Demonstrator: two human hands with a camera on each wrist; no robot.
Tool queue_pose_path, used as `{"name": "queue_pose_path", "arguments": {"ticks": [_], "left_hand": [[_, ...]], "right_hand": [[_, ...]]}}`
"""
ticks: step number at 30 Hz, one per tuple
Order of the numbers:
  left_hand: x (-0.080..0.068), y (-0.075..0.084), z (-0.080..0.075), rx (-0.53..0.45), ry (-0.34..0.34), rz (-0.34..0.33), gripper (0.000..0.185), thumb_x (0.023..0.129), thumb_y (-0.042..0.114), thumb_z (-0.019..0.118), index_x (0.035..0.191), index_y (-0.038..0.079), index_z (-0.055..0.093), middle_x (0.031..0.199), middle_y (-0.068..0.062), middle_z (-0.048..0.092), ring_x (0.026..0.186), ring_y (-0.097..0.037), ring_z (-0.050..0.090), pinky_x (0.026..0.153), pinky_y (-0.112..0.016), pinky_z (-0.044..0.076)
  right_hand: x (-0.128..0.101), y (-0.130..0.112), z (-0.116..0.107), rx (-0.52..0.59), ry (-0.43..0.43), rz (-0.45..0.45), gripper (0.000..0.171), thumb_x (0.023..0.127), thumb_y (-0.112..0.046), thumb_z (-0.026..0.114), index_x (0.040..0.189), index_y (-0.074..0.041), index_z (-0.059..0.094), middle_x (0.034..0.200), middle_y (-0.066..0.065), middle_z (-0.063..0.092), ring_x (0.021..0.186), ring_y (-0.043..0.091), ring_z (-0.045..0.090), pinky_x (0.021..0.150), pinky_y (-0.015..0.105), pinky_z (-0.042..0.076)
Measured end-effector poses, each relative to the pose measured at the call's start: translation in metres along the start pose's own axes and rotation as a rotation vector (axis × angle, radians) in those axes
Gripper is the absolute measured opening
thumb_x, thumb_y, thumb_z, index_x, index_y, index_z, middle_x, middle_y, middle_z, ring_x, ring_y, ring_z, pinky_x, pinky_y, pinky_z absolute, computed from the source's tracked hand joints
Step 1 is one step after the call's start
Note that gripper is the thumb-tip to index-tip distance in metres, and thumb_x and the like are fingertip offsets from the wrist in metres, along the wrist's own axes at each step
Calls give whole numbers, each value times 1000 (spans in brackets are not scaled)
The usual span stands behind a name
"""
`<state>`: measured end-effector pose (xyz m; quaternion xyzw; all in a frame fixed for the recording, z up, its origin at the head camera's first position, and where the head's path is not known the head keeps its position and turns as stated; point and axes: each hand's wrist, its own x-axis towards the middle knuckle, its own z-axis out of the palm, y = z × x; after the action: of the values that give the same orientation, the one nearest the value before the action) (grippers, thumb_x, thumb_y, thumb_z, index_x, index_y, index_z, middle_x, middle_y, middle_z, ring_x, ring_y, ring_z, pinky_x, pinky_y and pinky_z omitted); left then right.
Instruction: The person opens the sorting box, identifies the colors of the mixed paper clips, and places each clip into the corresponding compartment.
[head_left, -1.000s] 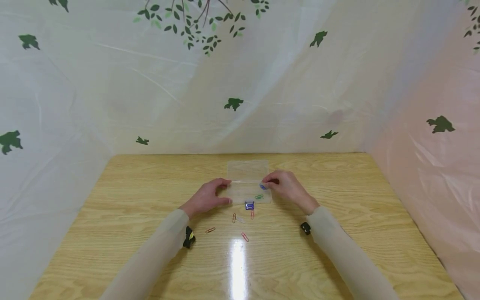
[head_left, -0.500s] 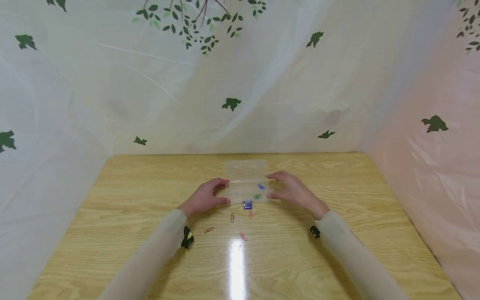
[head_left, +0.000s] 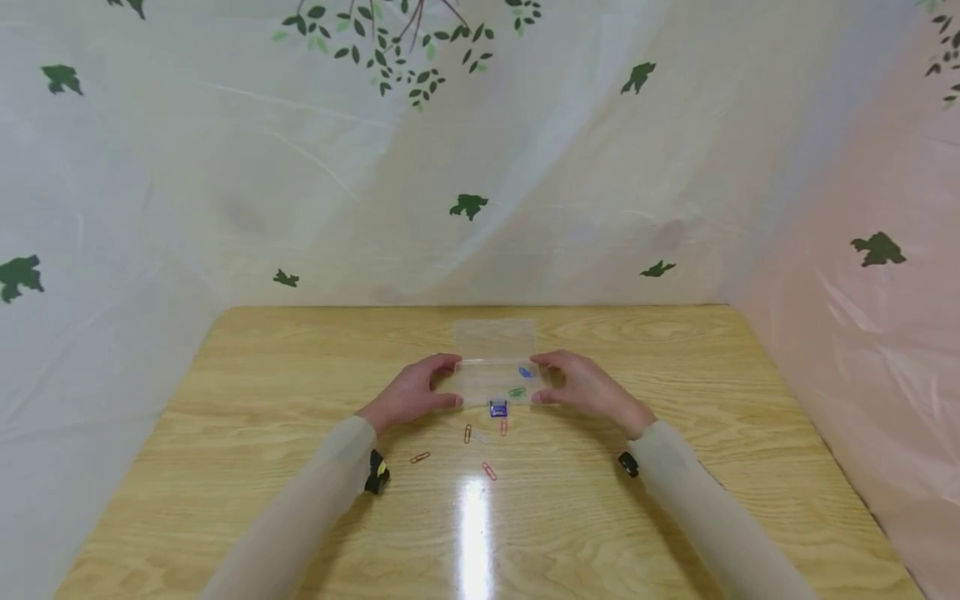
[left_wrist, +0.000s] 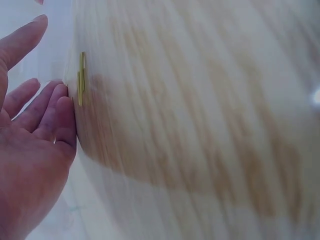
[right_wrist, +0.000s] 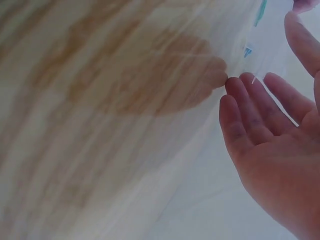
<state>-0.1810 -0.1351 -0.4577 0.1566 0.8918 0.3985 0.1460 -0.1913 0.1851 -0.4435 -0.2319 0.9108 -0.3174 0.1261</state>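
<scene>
A makeshift recording booth rather than a lived-in room: a bare wooden table (head_left: 225, 467) stands boxed in on three sides by pale plastic sheets (head_left: 187, 183) printed with green leaves (head_left: 468, 206) and twigs, hung as a backdrop. A lamp's glare (head_left: 477, 533) shines on the tabletop's glossy surface

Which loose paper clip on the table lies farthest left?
The orange paper clip, lying apart near the left hand's wrist; the other loose clips sit closer under the clear box.
</scene>
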Motion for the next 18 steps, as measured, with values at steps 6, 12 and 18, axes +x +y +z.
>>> {"name": "queue_pose_path", "arguments": {"ticks": [6, 12, 18], "left_hand": [[-6, -2, -4, 1, 39, 63, 70, 92, 25, 81, 152, 9, 49, 147, -12, 57, 135, -31, 54, 112, -48, 45], [-18, -8, -9, 7, 117, 115, 54, 96, 25, 77, 144, 10, 59, 141, -9, 62, 130, -30, 57, 111, -49, 46], [-35, -19, -15, 43, 139, 146, 40, 97, 24, 74, 133, 8, 67, 135, -8, 67, 127, -31, 60, 109, -49, 48]], "right_hand": [[1, 1, 0, 23, -16, 33, 71, 91, -29, 82, 150, -3, 52, 144, 15, 59, 126, 32, 58, 108, 52, 48], [-1, 2, -1, 23, -16, 41, 70, 92, -29, 81, 150, -2, 52, 144, 16, 59, 126, 33, 57, 108, 53, 47], [-1, -1, -2, 26, -30, 33, 70, 93, -28, 80, 151, -1, 51, 145, 17, 58, 127, 35, 57, 108, 54, 47]]}}
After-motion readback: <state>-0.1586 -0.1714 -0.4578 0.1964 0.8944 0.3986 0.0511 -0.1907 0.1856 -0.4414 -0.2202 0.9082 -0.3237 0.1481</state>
